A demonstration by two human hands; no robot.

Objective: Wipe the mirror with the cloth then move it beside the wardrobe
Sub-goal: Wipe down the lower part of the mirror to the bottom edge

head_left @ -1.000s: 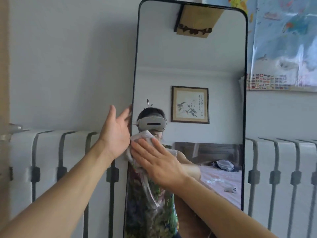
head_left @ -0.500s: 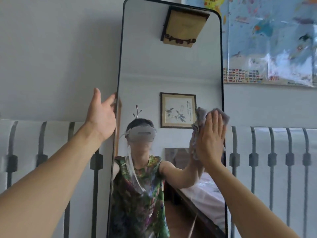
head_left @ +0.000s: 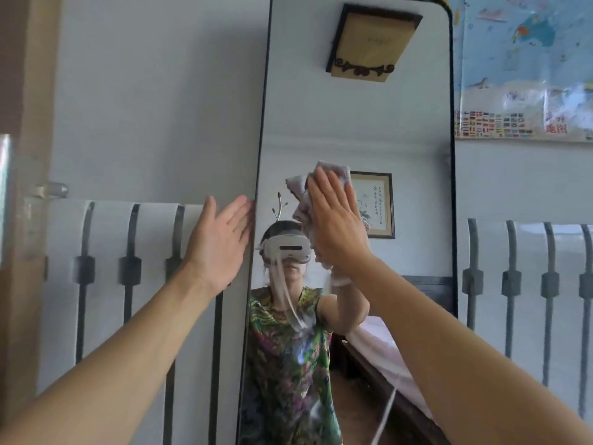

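A tall mirror [head_left: 353, 123] with a thin black frame leans upright against the grey wall. My right hand [head_left: 337, 223] presses a grey cloth [head_left: 300, 191] flat against the glass near its middle, fingers pointing up. My left hand [head_left: 218, 242] holds the mirror's left edge, palm against the frame, fingers spread and upright. The glass reflects a person with a headset, a framed picture and a bed.
White radiators with dark bars stand behind the mirror on the left [head_left: 128, 284] and the right [head_left: 526, 284]. A world map poster [head_left: 526, 65] hangs on the wall at upper right. A wooden door frame [head_left: 29, 155] runs along the left.
My right hand with the cloth swept from the mirror's left side to its right edge, then back to the middle and a little higher. My left hand stayed on the left edge.
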